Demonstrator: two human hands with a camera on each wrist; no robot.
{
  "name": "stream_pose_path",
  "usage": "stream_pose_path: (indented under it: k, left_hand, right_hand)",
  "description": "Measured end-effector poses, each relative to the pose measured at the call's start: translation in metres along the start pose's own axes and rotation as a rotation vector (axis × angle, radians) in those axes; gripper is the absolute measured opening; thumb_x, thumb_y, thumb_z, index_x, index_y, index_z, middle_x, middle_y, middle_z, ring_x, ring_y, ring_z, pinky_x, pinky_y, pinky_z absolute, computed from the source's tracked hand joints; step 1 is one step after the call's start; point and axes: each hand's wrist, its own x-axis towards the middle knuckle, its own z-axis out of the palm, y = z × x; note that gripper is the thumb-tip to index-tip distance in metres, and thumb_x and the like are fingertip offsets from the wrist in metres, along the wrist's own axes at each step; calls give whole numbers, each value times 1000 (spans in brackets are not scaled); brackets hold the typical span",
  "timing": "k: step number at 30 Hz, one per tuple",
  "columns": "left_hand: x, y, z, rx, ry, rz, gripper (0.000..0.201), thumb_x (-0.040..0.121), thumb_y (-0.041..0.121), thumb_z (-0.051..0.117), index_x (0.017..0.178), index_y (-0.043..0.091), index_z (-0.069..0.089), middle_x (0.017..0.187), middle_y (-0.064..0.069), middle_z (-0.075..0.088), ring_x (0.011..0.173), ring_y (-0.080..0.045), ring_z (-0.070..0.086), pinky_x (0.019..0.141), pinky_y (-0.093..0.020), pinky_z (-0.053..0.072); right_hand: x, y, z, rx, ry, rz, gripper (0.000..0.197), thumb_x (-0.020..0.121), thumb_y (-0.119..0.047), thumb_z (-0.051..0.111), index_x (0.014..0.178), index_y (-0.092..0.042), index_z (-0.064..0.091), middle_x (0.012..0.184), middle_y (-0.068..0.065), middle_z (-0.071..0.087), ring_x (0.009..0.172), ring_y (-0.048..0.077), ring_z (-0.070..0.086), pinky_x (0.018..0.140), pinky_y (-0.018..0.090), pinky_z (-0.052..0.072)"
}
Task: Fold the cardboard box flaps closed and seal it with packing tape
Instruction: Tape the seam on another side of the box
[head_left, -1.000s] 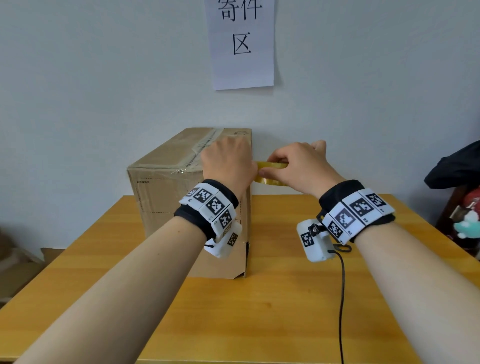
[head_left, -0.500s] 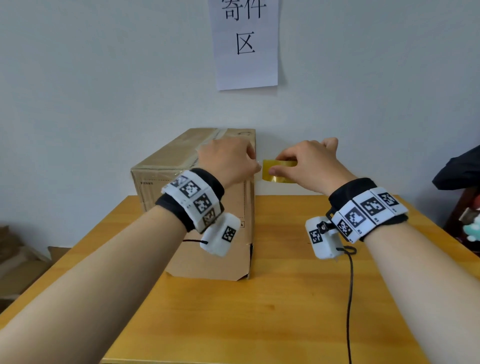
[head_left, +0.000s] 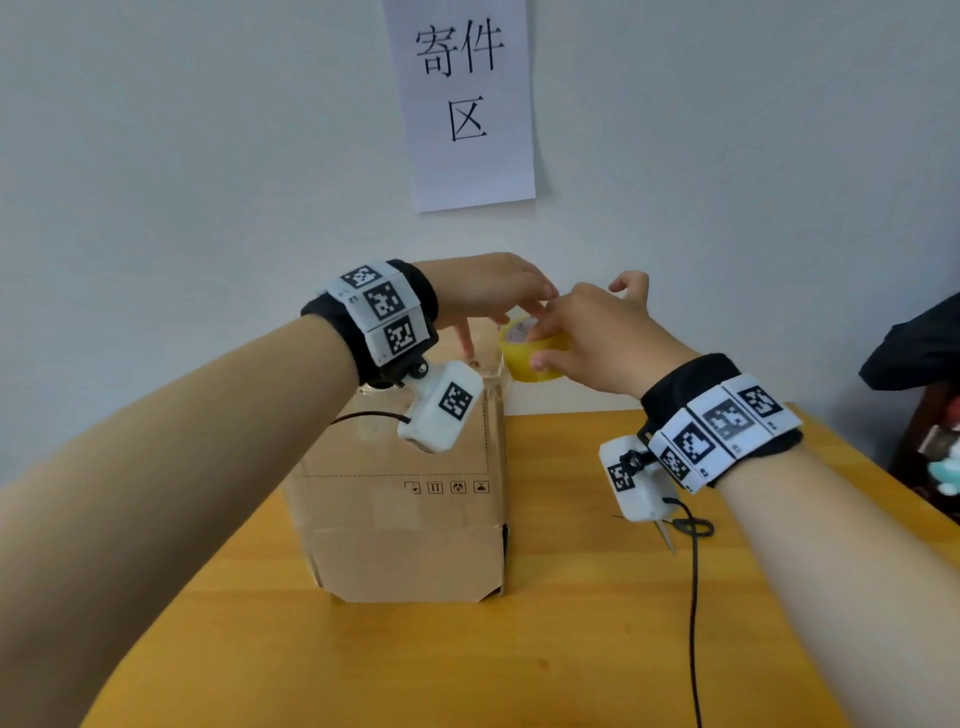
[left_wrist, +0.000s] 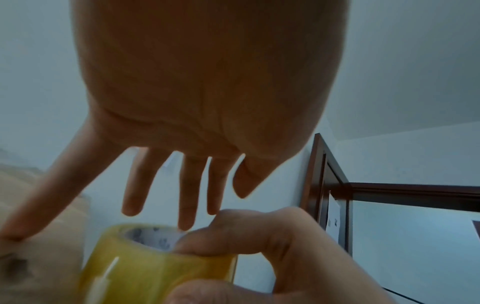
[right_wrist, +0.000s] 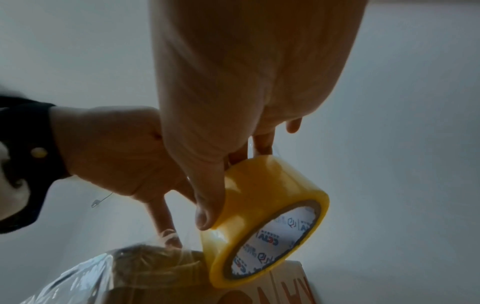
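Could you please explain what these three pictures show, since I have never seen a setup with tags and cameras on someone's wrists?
There is no machine here: a person works with bare hands and wears three cameras. The wide picture comes from the head; the two dim close-ups come from small cameras strapped to each wrist, looking along the fingers. A cardboard box stands on a wooden table. The right hand grips a yellow tape roll at the box's top right corner. The left hand is spread, its thumb pressing on the box top, seemingly pinning clear tape. A paper sign hangs on the wall.
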Motion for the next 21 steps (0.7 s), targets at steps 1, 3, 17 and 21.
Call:
stream_pose_path:
  k: [1,3,17,21]
  left_hand:
    - [3,3,-1,2,-33,-11,38,103,40,41,133,23,58,134,5,57,127,-27,50,88,-62,53]
    - [9,9,0,6,-84,-20,49,102,52,39,137,21,56,138,2,56,132,-30,47,91,-64,50]
    - [52,26,8,-11,-4,-92,40,97,41,55,124,11,60,132,-4,55,103,-18,53,82,-37,56]
    - [61,25,14,-5,2,-118,48,92,63,51,107,20,64,123,-4,59,107,-26,59,87,-51,56]
  right_hand:
    - [1,2,-1,-7,-2,-16,21,93,-48,58,111,-47,69,122,-12,60,123,9,39,104,46,12]
    - [3,6,-2,-26,-4,-46,24,93,-48,59,115,-47,68,128,-12,56,127,10,30,106,46,11]
    - [13,43,6,-12,94,-209,24,91,-50,63,111,-42,73,112,-22,61,103,12,21,91,33,17]
    - [15,54,17,66,75,-113,29,82,-56,69,109,-46,73,119,-8,53,113,25,30,95,27,19]
